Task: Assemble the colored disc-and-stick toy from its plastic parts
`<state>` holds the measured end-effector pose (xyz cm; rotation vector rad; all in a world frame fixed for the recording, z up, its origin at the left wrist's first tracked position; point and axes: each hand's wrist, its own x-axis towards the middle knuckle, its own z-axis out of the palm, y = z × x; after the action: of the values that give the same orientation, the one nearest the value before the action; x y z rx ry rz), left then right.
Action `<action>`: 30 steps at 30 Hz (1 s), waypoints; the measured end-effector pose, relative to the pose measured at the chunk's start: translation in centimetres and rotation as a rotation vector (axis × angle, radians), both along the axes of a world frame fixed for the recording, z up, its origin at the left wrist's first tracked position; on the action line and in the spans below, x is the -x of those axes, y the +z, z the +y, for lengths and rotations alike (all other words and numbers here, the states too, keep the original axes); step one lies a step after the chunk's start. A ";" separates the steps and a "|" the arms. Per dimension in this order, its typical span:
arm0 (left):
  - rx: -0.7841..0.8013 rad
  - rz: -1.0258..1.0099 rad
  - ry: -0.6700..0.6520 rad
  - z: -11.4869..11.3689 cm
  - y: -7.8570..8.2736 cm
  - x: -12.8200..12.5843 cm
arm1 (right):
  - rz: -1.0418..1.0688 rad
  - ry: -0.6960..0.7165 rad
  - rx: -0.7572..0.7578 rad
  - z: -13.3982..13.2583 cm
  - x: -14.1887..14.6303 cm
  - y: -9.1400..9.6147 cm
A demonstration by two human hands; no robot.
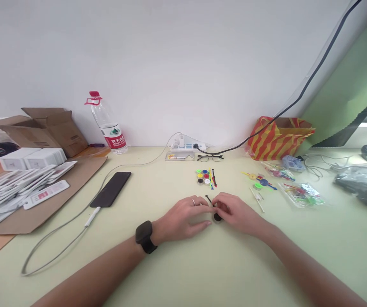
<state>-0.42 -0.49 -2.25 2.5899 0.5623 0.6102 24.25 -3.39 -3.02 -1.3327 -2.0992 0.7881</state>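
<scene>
1. The left hand (183, 217) was rested on the pale green table (177, 273), palm down, with the fingers loosely curled and their tips brought up to a thin black stick (208, 198). Whether the stick was actually gripped by this hand could not be told.
2. The right hand (234, 213) was set opposite, its fingertips closed in a pinch on the near end of the black stick. So fine a pinch was judged suited to steadying so slender a part.
3. A small black disc (217, 217) was seen on the table between the two hands, touching the underside of the right hand. It appeared to be kept close so that it could be reached without moving the wrists.
4. Both forearms were laid on the table, probably as a brace for fine finger work.
5. A smartwatch (145, 236) was worn on the left wrist and a ring (193, 202) on a left finger.
6. Just beyond the hands, a cluster of coloured discs (203, 176) was laid out with coloured sticks (212, 177) beside it, apparently grouped within easy reach.
7. To the right, clear bags of coloured parts (301, 194) were placed, well apart from the hands.
8. To the left, a smartphone (111, 189) was laid face down, with a charging cable (58, 243) plugged in.
</scene>
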 end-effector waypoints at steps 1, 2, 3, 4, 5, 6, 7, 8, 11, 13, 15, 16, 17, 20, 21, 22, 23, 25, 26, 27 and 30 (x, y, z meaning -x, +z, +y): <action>-0.023 0.008 -0.029 -0.3 0.1 -0.3 | 0.010 -0.004 -0.018 0.1 0.3 -0.3; -0.047 0.015 -0.053 -0.6 0.1 -0.5 | 0.020 -0.011 -0.029 0.2 0.5 -0.6; -0.074 0.023 -0.070 -0.8 0.1 -0.7 | 0.027 -0.026 -0.035 0.3 0.6 -0.8; -0.102 0.029 -0.081 -0.9 0.1 -0.9 | 0.027 -0.046 -0.039 0.4 0.6 -0.9; -0.128 0.037 -0.087 -1.0 0.1 -1.0 | 0.020 -0.069 -0.041 0.5 0.4 -1.0; -0.152 0.044 -0.087 -1.0 0.1 -1.1 | 0.007 -0.089 -0.042 0.5 0.3 -1.0; -0.172 0.051 -0.081 -0.9 0.1 -1.1 | -0.016 -0.106 -0.045 0.6 0.1 -1.0; -0.188 0.056 -0.071 -0.8 0.1 -1.0 | -0.045 -0.118 -0.051 0.6 -0.1 -1.0; -0.191 0.038 -0.042 -0.2 0.2 -0.4 | -0.135 -0.129 -0.090 0.6 -0.4 -0.7; -0.163 -0.005 -0.021 0.3 0.2 0.0 | -0.158 -0.129 -0.125 0.5 -0.4 -0.6; -0.131 -0.056 0.020 0.7 0.2 0.3 | -0.137 -0.134 -0.145 0.3 -0.3 -0.4; -0.120 -0.077 0.041 0.8 0.2 0.4 | -0.112 -0.140 -0.145 0.3 -0.2 -0.3; -0.115 -0.087 0.057 0.9 0.2 0.5 | -0.078 -0.147 -0.140 0.2 -0.2 -0.3; -0.143 -0.031 0.044 0.8 0.2 0.4 | 0.026 -0.154 -0.113 0.1 -0.1 -0.1; -0.168 0.009 0.026 0.8 0.2 0.4 | 0.053 -0.153 -0.113 0.2 -0.1 -0.1; -0.200 0.047 0.010 0.8 0.3 0.4 | 0.074 -0.149 -0.116 0.2 -0.1 -0.2; -0.234 0.074 -0.001 0.9 0.4 0.4 | 0.094 -0.148 -0.122 0.3 -0.1 -0.3; -0.277 0.080 0.000 1.0 0.7 0.6 | 0.138 -0.160 -0.143 0.4 0.0 -0.4; -0.277 0.059 0.015 1.1 0.8 0.7 | 0.163 -0.165 -0.154 0.4 0.1 -0.4; -0.265 0.023 0.038 1.2 0.9 0.8 | 0.187 -0.166 -0.169 0.4 0.2 -0.5; -0.213 -0.103 0.117 1.3 0.9 0.9 | 0.245 -0.131 -0.197 0.1 0.9 -0.3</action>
<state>-1.35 0.78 -1.31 2.7167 0.6503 0.8809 23.39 -3.29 -3.35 -1.1894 -1.8266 0.6359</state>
